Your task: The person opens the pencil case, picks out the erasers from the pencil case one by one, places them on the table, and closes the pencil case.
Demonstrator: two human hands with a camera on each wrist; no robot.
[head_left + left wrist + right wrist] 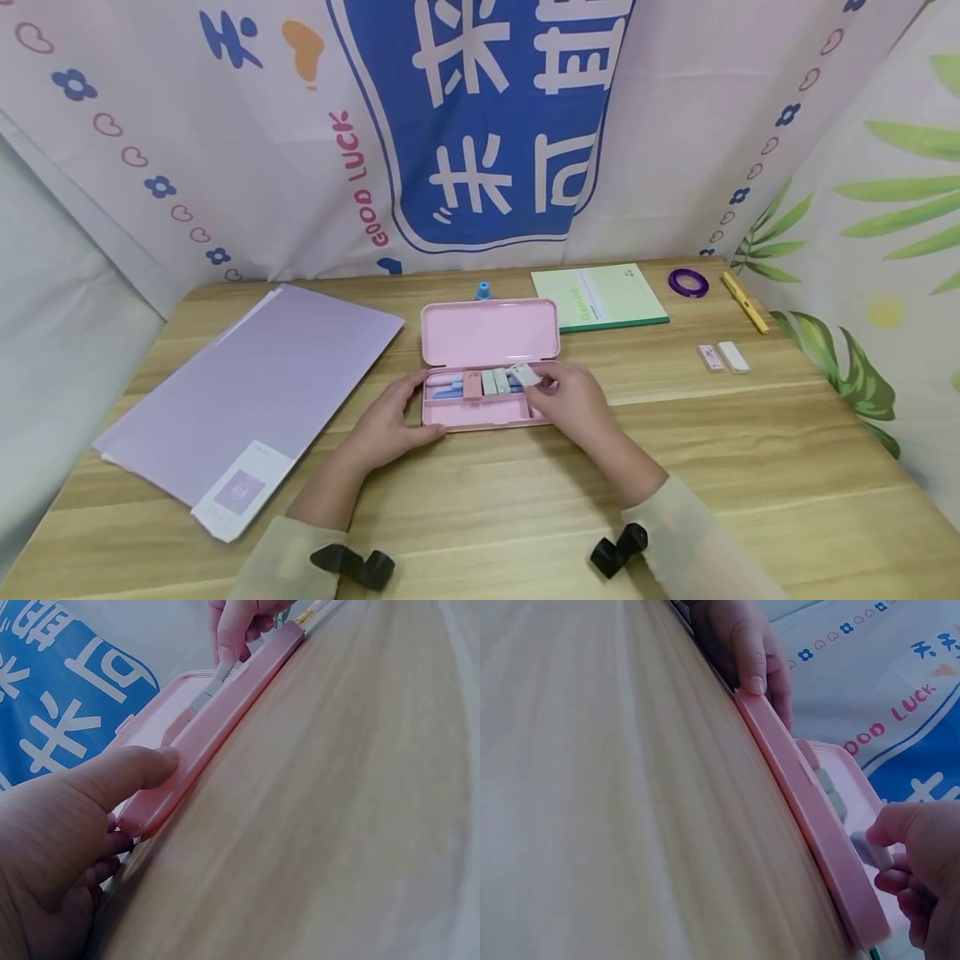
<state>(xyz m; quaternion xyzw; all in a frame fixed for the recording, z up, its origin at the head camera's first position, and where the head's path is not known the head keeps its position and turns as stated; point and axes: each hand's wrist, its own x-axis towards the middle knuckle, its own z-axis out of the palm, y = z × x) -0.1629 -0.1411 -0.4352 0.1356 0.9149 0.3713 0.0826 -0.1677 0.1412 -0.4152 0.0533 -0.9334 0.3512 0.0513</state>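
Note:
A pink pencil case (491,333) lies on the table with its lid raised. My left hand (390,423) grips its left end, thumb along the front wall and fingers round the side. Between thumb and fingers, my right hand (573,404) pinches a whitish eraser (524,374), tilted over the right part of the case. Left of it, a pink eraser (472,386) and pale green erasers (495,382) sit in a row in the case. Blue pens (448,392) lie in the back compartment, partly under the erasers. The right hand hides the case's right end.
A lilac folder (262,383) lies at left. Behind the case stands a small blue object (483,290). A light green notebook (600,296), purple tape roll (687,282), yellow pen (745,302), pink-and-white eraser (709,357) and white eraser (733,357) lie toward the right.

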